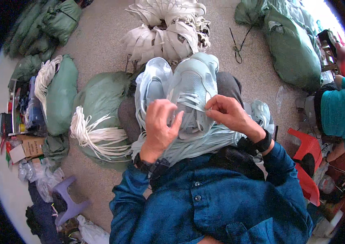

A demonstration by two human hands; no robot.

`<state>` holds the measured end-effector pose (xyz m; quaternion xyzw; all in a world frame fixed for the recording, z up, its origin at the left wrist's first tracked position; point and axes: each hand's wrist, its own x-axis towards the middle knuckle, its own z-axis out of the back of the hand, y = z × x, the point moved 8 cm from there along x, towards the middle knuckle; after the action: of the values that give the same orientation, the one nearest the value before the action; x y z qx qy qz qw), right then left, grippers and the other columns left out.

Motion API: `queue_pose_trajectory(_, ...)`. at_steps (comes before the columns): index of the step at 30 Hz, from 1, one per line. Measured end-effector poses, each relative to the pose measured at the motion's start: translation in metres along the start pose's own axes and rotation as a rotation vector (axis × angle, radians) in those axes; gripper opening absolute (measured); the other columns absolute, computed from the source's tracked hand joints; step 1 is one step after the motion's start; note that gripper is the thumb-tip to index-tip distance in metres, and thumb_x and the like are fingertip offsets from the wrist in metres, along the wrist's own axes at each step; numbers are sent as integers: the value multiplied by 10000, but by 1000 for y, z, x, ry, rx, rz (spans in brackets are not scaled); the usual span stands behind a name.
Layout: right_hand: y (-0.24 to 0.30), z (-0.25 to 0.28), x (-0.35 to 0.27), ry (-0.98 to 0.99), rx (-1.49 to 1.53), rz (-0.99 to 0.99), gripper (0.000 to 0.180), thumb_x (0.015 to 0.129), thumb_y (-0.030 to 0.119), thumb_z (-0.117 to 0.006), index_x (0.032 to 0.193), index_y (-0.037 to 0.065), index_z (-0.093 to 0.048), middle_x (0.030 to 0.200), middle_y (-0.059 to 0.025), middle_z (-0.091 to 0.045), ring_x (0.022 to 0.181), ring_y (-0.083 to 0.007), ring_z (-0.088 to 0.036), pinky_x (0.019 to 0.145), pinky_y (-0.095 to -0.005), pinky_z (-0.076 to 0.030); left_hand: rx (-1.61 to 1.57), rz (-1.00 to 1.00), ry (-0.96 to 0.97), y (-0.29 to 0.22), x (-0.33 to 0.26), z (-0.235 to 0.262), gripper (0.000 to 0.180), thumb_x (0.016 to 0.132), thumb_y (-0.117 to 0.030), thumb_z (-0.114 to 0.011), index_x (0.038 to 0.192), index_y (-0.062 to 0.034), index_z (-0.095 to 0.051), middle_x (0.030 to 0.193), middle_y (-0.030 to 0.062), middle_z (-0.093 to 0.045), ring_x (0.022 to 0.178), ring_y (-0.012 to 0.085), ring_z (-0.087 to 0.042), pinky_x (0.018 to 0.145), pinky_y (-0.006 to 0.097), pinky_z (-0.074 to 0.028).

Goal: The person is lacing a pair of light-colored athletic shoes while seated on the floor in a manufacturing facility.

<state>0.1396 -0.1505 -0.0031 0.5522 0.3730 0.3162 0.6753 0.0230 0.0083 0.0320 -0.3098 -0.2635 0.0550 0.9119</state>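
A pale mint sneaker (189,79) rests on my lap, partly laced, with its toe pointing away from me. A second pale shoe (156,81) lies close on its left. Over the near left side of the laced sneaker is my left hand (161,128), its thumb apart from the half-curled fingers and nothing visible in it. My right hand (231,114) pinches a pale shoelace (197,106) at the sneaker's right eyelets. Below the shoes, a spread bundle of pale mint laces (190,145) covers my lap.
Beige shoes (162,40) are piled on the floor ahead. White laces (99,136) drape over a green sack (103,97) at left. A purple stool (69,199) stands lower left. At right are a red chair (304,162) and a person in a teal top (339,107).
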Motion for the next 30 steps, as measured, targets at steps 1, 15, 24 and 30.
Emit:
queue_pose_trajectory(1,1,-1,-1,55,-58,-38,126,957,122,-641,1005,7,-619,739,42,-556,660,-26,-503,584,-206,-422,0,1,-7,-6,-4,3,235,776,-96,-750,943,-55,-590,967,97,-559,921,300,-563,853,416,-454)
queue_pose_trajectory(15,49,38,7,-198,-644,308,106,928,107,-615,922,1,-614,688,-76,-563,641,-140,-559,599,-298,-458,287,-166,-48,-30,-2,-15,134,797,-112,-696,891,-99,-601,952,45,-585,936,232,-566,1015,495,-333)
queue_pose_trajectory(24,9,57,12,-203,-454,150,147,960,121,-567,891,-4,-602,699,-39,-579,642,-114,-541,596,-289,-453,156,-89,55,-1,-1,10,209,840,-53,-662,1047,-86,-669,846,28,-594,849,203,-604,973,434,-396)
queue_pose_trajectory(30,14,38,-18,129,-4,-148,180,969,192,-577,915,25,-620,738,22,-577,678,-70,-521,610,-237,-429,391,-138,71,14,-6,49,217,836,-45,-661,1042,-105,-686,867,29,-623,845,197,-620,1026,467,-394)
